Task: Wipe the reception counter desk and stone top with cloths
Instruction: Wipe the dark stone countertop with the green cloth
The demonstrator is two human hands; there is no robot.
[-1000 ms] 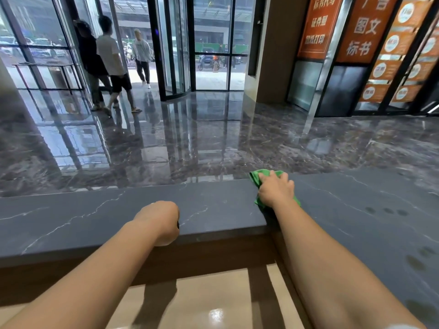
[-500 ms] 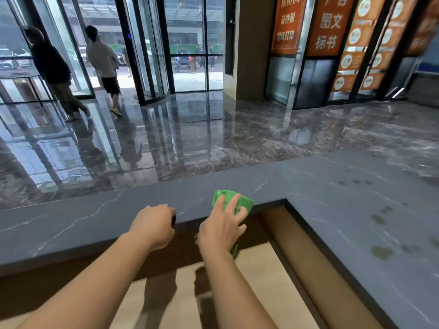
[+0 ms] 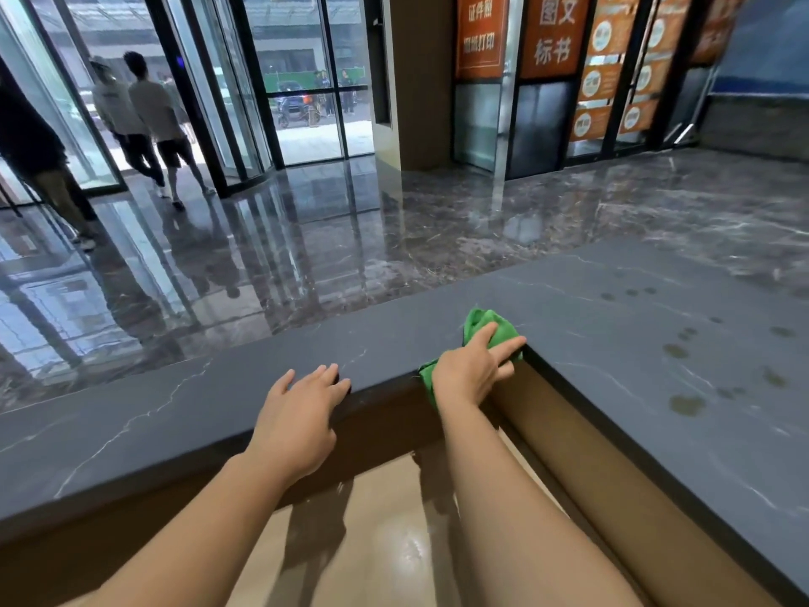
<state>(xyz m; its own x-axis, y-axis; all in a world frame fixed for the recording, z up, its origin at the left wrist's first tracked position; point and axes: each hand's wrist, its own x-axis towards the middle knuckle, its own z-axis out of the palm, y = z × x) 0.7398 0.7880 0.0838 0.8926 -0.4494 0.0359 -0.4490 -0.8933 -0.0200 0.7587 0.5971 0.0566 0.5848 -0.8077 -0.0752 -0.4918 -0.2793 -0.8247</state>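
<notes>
Moved right, the right grip [image 3: 470, 374] presses green cloth [image 3: 479, 322] flat-fingered at the desk [image 3: 175, 414] corner; left grip [image 3: 302, 409] opened; overhanging cloth may slip off.

left grip [image 3: 302, 414] flat, fingers spread, right grip [image 3: 470, 372] palm down, fingers extended

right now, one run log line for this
right hand: presses green cloth on stone top corner | left hand: flat on edge | spots to right
</notes>
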